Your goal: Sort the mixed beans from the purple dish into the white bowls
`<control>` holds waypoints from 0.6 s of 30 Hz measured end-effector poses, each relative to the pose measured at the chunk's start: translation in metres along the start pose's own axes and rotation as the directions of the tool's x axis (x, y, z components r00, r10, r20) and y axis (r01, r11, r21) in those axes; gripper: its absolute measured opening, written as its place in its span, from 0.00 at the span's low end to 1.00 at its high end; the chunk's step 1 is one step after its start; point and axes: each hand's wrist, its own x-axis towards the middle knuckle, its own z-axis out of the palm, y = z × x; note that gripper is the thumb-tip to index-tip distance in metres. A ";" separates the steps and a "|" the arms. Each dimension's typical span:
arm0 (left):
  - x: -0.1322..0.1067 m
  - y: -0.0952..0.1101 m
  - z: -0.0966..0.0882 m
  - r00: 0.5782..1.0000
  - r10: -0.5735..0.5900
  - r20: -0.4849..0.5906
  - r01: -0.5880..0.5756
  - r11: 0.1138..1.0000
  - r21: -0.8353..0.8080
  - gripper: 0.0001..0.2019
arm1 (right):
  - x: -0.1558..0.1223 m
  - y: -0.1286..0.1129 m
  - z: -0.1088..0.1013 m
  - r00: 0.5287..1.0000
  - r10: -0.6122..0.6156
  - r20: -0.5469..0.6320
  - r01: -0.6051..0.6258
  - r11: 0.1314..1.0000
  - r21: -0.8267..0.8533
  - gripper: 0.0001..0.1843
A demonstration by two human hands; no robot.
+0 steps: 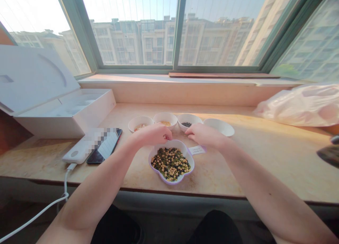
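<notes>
A petal-shaped white bowl with a purple rim (192,168) holds mixed yellow, green and black beans (171,162). Behind it, four small white bowls form a row. The leftmost bowl (131,122) has reddish and pale bits in it, the second bowl (164,117) yellowish grains, and the third bowl (188,118) black beans (186,124). My left hand (159,133), its fingers curled together, hovers in front of the second bowl. Fingers pinched, my right hand (203,134) is at the front of the third bowl. Whatever either pinch contains is hidden.
The rightmost small bowl (219,126) shows only white inside. A white tag (197,150) sticks out beside the large bowl. To the left are an opened white box (92,113), a phone (106,150) and a cabled white power bank (79,148). A plastic bag (302,106) lies right.
</notes>
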 end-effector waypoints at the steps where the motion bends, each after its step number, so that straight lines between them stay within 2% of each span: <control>1: 0.000 -0.001 0.000 1.000 0.003 -0.007 -0.003 1.000 -0.011 0.18 | 0.001 0.000 0.003 1.000 0.024 0.004 -0.023 0.999 -0.040 0.12; 6: 0.002 -0.003 0.000 1.000 0.016 0.023 -0.015 0.999 -0.030 0.17 | 0.003 -0.014 0.006 0.989 0.135 0.067 -0.110 0.951 -0.290 0.14; 9: 0.004 -0.003 -0.001 0.998 0.019 0.054 -0.017 0.999 -0.032 0.16 | 0.002 -0.020 0.002 0.979 0.173 0.108 -0.125 0.928 -0.351 0.14; 14: 0.004 -0.001 -0.001 0.999 0.001 0.052 0.001 0.999 -0.039 0.16 | 0.001 -0.014 0.000 0.983 0.111 0.143 -0.071 0.964 -0.257 0.11; 18: 0.003 0.000 -0.001 0.999 0.011 0.050 -0.009 0.999 -0.037 0.17 | 0.001 -0.012 0.003 0.967 0.165 0.196 -0.151 0.985 -0.084 0.07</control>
